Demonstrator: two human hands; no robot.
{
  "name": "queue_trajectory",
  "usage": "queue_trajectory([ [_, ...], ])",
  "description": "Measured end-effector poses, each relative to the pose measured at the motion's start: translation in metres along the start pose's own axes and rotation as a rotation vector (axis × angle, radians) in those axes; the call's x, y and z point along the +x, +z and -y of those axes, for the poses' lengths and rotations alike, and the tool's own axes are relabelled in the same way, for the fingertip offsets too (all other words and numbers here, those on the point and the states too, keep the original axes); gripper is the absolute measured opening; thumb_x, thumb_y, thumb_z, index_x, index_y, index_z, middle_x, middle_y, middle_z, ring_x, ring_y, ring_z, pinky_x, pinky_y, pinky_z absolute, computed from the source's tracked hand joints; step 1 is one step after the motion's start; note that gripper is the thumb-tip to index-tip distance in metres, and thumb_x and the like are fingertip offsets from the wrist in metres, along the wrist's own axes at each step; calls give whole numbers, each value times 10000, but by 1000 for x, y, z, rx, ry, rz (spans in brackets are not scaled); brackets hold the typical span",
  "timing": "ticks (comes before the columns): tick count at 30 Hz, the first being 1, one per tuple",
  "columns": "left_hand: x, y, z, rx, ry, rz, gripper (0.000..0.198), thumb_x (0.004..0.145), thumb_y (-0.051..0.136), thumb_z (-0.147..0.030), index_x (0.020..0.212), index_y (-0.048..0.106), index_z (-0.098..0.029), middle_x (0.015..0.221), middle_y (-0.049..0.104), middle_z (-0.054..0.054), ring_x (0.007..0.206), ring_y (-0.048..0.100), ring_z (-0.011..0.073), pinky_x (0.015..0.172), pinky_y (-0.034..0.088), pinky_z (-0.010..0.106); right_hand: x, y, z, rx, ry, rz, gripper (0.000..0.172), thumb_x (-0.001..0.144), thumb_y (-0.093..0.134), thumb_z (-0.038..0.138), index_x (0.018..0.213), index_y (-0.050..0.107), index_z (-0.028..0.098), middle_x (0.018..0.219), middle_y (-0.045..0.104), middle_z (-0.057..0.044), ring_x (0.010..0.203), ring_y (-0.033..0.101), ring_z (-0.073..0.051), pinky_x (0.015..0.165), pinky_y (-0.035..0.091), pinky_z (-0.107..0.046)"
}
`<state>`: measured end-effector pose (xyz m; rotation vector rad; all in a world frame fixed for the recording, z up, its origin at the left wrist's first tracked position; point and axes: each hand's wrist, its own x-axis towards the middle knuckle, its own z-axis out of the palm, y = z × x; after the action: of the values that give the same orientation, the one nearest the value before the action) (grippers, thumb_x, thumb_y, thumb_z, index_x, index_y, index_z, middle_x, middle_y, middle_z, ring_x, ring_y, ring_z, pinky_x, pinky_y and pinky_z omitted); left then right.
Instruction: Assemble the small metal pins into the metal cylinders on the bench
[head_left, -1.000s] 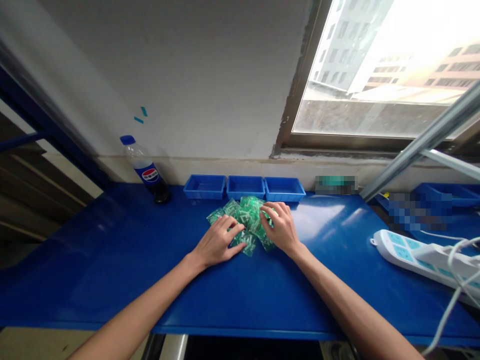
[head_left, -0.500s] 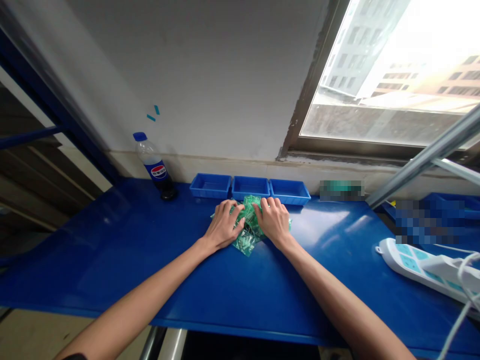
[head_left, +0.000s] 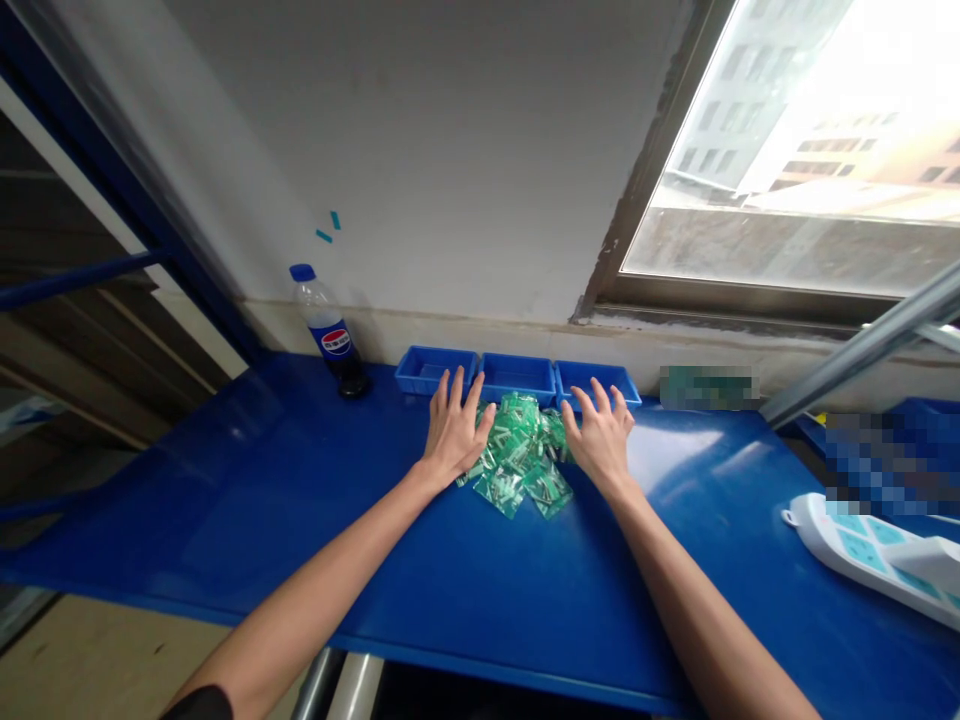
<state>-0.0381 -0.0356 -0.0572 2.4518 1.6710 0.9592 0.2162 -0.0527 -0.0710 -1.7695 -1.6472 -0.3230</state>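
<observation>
A pile of small green-tinted clear plastic packets [head_left: 517, 445] lies on the blue table [head_left: 480, 580]. Thin pale pieces show inside the packets, too small to name. My left hand [head_left: 454, 430] is at the pile's left side, fingers spread, its thumb over the edge packets. On the right side, my right hand [head_left: 601, 437] has its fingers apart and bent a little, close beside the packets. Neither hand grips anything. Just behind the pile, three blue plastic trays stand in a row: a left tray [head_left: 420, 385], a middle tray [head_left: 517, 362] and a right tray [head_left: 600, 368].
A cola bottle [head_left: 334, 340] stands at the back left near the wall. A white power strip [head_left: 862, 550] lies at the right. Beside the wall at the back right is a blurred-out green item [head_left: 709, 387]. A metal bar [head_left: 862, 345] slants up at the right.
My hands have moved apart from over the pile to its two sides, and their fingers have spread. More of the packets now shows. The view has shifted slightly.
</observation>
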Motion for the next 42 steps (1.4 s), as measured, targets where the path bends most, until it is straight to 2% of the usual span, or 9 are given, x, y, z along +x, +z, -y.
queue_trajectory([
  [11,6,-1,11,-115,-77,56,614,1052,347,-545,1571,421,-225,1648,366,121,1600,122,335,1265,303,535,5,5,-4,93,-103,155,473,1000,483,537,1322,676,248,1455,607,-124,1427,430,-367,1122,389,-565],
  [15,4,-5,14,-131,-35,40,569,1053,396,-496,1559,437,-240,1679,302,112,1594,153,340,1265,295,551,6,-12,1,198,-77,34,419,1018,460,455,1290,669,215,1452,594,-150,1340,525,-318,1069,450,-471],
  [18,1,-11,9,-120,8,-27,508,1040,462,-434,1498,517,-222,1646,342,132,1568,219,363,1247,319,573,6,-27,1,247,-18,-97,316,1016,463,412,967,693,201,1013,719,-115,904,652,-236,820,495,-357],
  [21,-3,-16,1,-159,128,-77,376,1020,507,-324,1345,636,-187,1483,516,145,1438,427,322,1205,400,531,6,-36,-2,289,-72,-12,437,1006,490,412,611,460,227,580,487,13,534,433,-138,596,359,-302],
  [24,-6,-18,-6,-261,265,-38,248,999,525,-234,1153,710,-174,1260,641,121,1232,577,251,1107,505,437,6,-37,-4,335,-147,135,525,994,510,421,561,281,230,506,301,52,478,291,-111,545,260,-303],
  [28,-10,-16,-9,-324,322,-25,185,978,546,-191,1008,727,-181,1152,673,101,1145,608,234,1041,538,419,4,-36,-4,330,-237,289,507,987,510,410,572,283,227,513,314,51,493,280,-113,553,235,-306],
  [32,-11,-13,-6,-335,315,-11,171,967,558,-182,1007,724,-188,1121,685,93,1104,619,231,1006,549,422,3,-36,2,305,-279,323,419,979,512,387,604,413,229,574,466,26,527,398,-130,580,307,-297],
  [37,-10,-12,-4,-287,308,-3,259,936,640,-227,1187,687,-183,1143,702,93,1163,574,271,1057,518,481,5,-47,2,174,-208,292,157,904,589,356,928,665,221,954,703,-71,891,652,-236,814,481,-335],
  [42,-10,-13,-10,-269,324,-24,255,955,601,-203,1194,689,-193,1178,683,99,1208,546,274,1085,503,492,5,-65,-9,55,-209,597,585,793,670,301,1373,608,257,1352,658,-112,1152,644,-325,965,508,-425],
])
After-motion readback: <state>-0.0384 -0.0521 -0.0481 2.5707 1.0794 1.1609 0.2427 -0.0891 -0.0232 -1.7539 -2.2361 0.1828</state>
